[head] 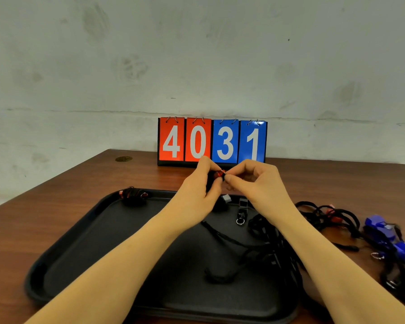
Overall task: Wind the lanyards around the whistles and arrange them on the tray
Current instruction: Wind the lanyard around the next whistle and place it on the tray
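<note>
Both hands meet above the tray (63,260): our left hand (200,190) grips the red whistle (219,174), our right hand (250,181) pinches its lanyard close beside it. We should keep each turn taut and tuck the end before setting it beside the wound whistle (132,195).

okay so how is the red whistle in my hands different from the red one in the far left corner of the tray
The red whistle with black lanyard in both hands is held up above the black plastic tray; the red whistle bundled in black cord lies in the tray's far left corner. The held one is pinched by the left hand and right hand; the other lies untouched. Both are red with black cord.
</note>
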